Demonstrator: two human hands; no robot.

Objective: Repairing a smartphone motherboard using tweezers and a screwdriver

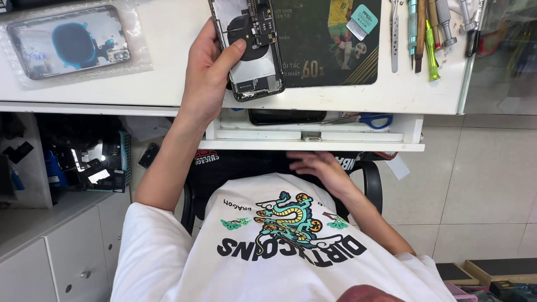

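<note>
My left hand [208, 72] grips an opened phone housing [253, 50] by its left edge, the thumb across its inner side with a round black coil and small boards showing. It is held over the white desk [162, 67], at the edge of a dark mat [330, 67]. My right hand [316, 166] hangs below the pulled-out white drawer [313, 140], fingers loosely apart over my lap, holding nothing I can see.
A second phone housing in a clear bag [70, 42] lies at the desk's left. Tweezers, screwdrivers and other tools [428, 33] lie at the right. Inside the drawer are a dark phone [287, 116] and blue-handled scissors [372, 119]. A low cabinet [56, 246] stands to the left.
</note>
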